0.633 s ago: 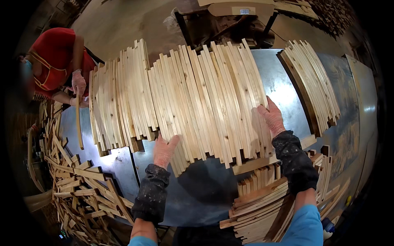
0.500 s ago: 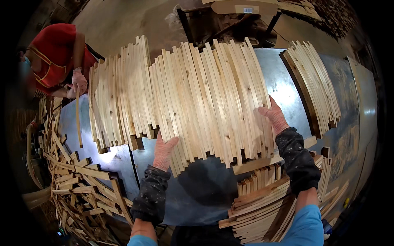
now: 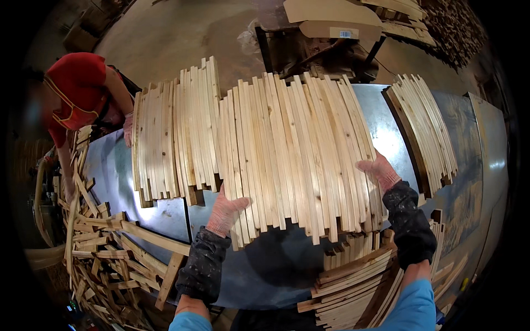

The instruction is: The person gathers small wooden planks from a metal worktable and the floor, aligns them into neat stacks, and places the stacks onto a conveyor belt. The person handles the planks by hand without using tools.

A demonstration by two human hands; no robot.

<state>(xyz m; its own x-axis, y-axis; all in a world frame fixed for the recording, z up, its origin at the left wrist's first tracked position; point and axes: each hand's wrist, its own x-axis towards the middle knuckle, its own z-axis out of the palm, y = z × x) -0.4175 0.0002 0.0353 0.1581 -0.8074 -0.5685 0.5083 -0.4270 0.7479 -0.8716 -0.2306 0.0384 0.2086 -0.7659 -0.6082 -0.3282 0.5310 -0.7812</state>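
A wide row of pale wooden strips [image 3: 292,160], laid side by side, spans the middle of the metal table. Between my two gloved hands the row is gripped at its sides. My left hand [image 3: 227,212] presses its left edge near the close end, thumb over the top. On the right edge is my right hand [image 3: 381,170], thumb on the strips and fingers mostly hidden behind the side. Against the row's left side stands another batch of strips [image 3: 171,138]. Some darker pieces show underneath that batch.
A separate bundle of strips [image 3: 422,127] lies to the right on the metal table [image 3: 265,276]. More strips [image 3: 353,284] are stacked close to me. Loose offcuts [image 3: 110,259] pile up at left, where a red-clad co-worker [image 3: 83,91] bends. A cardboard box [image 3: 331,22] stands beyond.
My hands and the gripped row have shifted slightly toward me, covering a board at the near edge. The co-worker no longer holds a strip upright; one arm now reaches to the loose pile.
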